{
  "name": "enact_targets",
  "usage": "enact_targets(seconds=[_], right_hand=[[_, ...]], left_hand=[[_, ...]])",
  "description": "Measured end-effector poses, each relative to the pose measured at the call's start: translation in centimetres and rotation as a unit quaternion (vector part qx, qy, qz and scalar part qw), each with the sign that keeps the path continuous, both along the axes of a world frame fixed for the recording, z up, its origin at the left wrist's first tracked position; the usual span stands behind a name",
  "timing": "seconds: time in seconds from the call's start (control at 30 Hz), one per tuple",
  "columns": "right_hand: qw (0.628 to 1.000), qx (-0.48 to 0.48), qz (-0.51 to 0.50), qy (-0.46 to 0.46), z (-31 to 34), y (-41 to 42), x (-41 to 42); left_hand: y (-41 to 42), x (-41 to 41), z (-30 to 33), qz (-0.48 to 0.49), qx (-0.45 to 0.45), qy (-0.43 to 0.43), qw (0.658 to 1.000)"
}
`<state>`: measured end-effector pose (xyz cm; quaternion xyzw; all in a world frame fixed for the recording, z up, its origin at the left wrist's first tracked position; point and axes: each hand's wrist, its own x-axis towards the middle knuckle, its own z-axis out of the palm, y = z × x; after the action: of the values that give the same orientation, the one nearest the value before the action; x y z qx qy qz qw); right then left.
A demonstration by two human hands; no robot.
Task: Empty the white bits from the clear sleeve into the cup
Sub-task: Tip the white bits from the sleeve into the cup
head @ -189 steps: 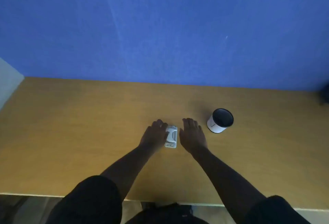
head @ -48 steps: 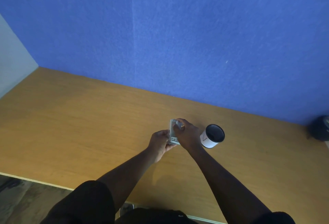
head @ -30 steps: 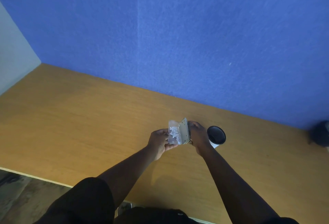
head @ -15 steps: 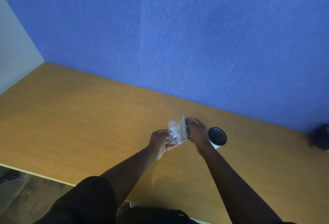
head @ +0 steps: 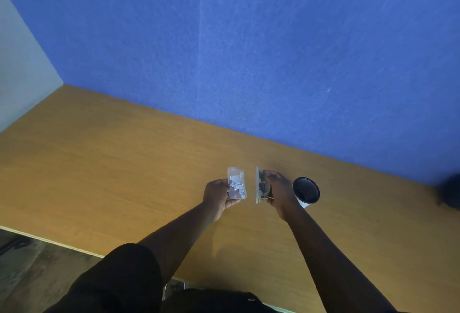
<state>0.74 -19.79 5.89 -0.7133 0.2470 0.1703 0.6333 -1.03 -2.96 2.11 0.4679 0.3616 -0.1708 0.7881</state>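
My left hand (head: pixel 217 194) holds a clear sleeve (head: pixel 236 186) above the table, flat side up, with several small white bits lying in it. My right hand (head: pixel 278 192) grips a thin flat panel (head: pixel 258 185), seen edge-on, a short gap to the right of the sleeve. The two pieces are apart. A white cup (head: pixel 305 192) with a dark inside stands upright on the table just right of my right hand.
The wooden table (head: pixel 124 168) runs up to a blue wall (head: pixel 249 51) at the back. A dark object (head: pixel 449 194) sits at the far right edge of the table. The table's near edge runs along the lower left.
The flat panel has come away from the clear sleeve: my right hand drew it to the right, and my left hand laid the sleeve flatter with the bits showing.
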Motion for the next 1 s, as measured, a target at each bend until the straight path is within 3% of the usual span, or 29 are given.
enact_targets(seconds=[0.13,0.23,0.33,0.6,1.0], right_hand=[[0.987,-0.147,0.046,-0.046,-1.5,-0.5,-0.2],[0.946,-0.290,0.116,-0.091,-2.9,-0.2,-0.4],[0.911,-0.354,0.171,-0.119,-4.7,0.5,-0.5],[0.890,-0.393,0.222,-0.066,-8.0,2.3,0.1],[0.901,-0.375,0.213,-0.038,-9.2,3.2,0.6]], left_hand=[[1.2,1.1,-0.3,0.016,0.017,-0.001,1.000],[1.7,1.6,-0.2,0.026,0.025,0.000,0.999],[1.7,2.1,0.0,0.022,0.029,-0.003,0.999],[1.5,2.8,-0.1,-0.014,0.067,0.005,0.998],[1.5,2.9,-0.1,-0.038,0.069,-0.005,0.997]])
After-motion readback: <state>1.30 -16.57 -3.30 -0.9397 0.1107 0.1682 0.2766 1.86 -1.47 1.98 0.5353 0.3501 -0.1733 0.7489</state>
